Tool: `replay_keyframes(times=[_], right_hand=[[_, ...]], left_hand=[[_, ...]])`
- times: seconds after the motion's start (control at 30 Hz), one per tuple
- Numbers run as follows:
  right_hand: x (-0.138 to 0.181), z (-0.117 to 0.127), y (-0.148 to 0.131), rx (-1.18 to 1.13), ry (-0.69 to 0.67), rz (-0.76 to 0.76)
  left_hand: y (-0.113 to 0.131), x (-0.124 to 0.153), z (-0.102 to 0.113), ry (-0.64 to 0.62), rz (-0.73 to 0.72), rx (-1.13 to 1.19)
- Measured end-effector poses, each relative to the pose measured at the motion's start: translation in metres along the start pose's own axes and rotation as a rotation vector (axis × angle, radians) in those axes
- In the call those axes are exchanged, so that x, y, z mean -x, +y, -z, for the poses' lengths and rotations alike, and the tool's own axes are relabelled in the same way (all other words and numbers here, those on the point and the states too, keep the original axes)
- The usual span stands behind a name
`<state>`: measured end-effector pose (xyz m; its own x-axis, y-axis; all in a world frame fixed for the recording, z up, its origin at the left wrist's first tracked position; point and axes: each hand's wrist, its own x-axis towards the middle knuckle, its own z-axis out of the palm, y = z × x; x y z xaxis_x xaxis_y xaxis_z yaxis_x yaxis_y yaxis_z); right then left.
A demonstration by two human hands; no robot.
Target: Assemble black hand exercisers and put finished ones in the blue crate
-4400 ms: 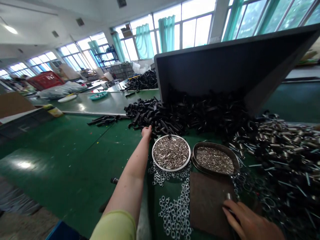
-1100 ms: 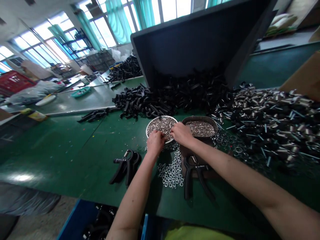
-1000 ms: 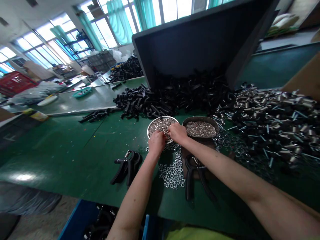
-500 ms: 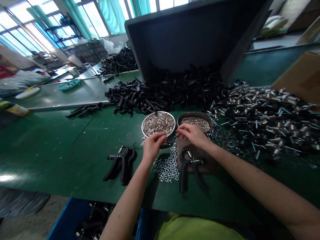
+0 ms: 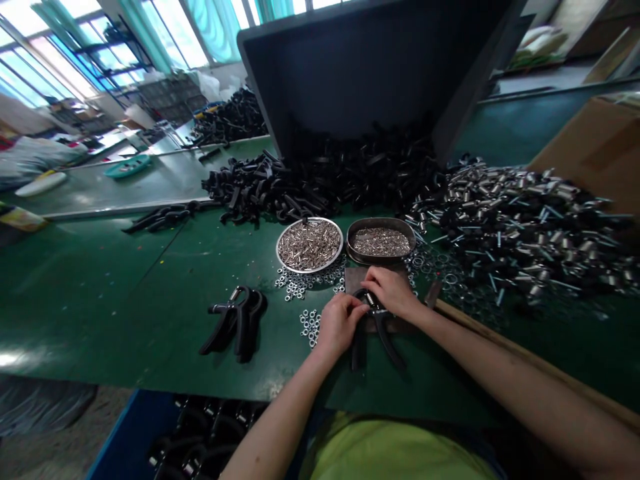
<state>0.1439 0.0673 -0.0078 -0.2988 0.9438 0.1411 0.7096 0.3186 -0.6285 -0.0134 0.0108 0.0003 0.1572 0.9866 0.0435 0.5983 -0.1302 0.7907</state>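
A black hand gripper lies on the green table in front of me, its top on a brown pad. My left hand is closed over its upper left side. My right hand pinches at its spring end; what the fingertips hold is too small to make out. Just beyond stand a round metal dish of small pins and an oval dish of fine metal parts. Loose nuts lie scattered left of my left hand.
Two more black hand grippers lie to the left. A heap of black handles spills from a tipped dark bin. Metal springs and bolts pile up at the right, beside a cardboard box. A blue crate stands below the table edge.
Both hands have drawn back from the pin dish toward me and come down onto the hand gripper on the pad. The view has tilted further down.
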Motion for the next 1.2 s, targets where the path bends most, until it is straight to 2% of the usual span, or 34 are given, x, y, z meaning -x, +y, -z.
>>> replay_keyframes(times=[0.1,0.23,0.33,0.47,0.6,0.7,0.77,0.87,1.0,1.1,1.2], right_hand=[[0.008,0.001,-0.003,0.056,-0.008,0.063],[0.012,0.005,-0.007,0.272,-0.066,0.196],[0.015,0.013,-0.009,0.352,-0.075,0.203],[0.043,0.043,0.004,0.389,-0.042,0.222],[0.104,0.075,0.039,0.598,0.007,-0.003],[0.14,0.083,0.062,0.72,0.011,-0.104],[0.15,0.083,0.067,0.755,0.041,-0.116],[0.139,0.082,0.053,0.736,0.107,-0.095],[0.1,0.074,0.013,0.396,0.169,0.021],[0.078,0.059,-0.007,0.253,0.084,0.057],[0.078,0.047,-0.006,0.277,0.011,0.061]], left_hand=[[0.0,0.002,-0.002,0.016,-0.087,-0.096],[0.0,0.005,-0.005,0.003,-0.344,-0.369],[0.001,0.006,-0.005,-0.036,-0.447,-0.523],[0.005,0.013,-0.001,-0.044,-0.418,-0.62],[0.011,0.023,0.003,-0.096,-0.355,-0.73],[0.014,0.025,0.004,-0.178,-0.342,-0.781],[0.015,0.025,0.003,-0.23,-0.334,-0.809],[0.017,0.026,0.002,-0.29,-0.302,-0.827],[0.022,0.033,0.001,-0.28,-0.213,-0.814],[0.026,0.036,0.002,-0.284,-0.113,-0.791],[0.026,0.037,0.004,-0.327,-0.081,-0.733]])
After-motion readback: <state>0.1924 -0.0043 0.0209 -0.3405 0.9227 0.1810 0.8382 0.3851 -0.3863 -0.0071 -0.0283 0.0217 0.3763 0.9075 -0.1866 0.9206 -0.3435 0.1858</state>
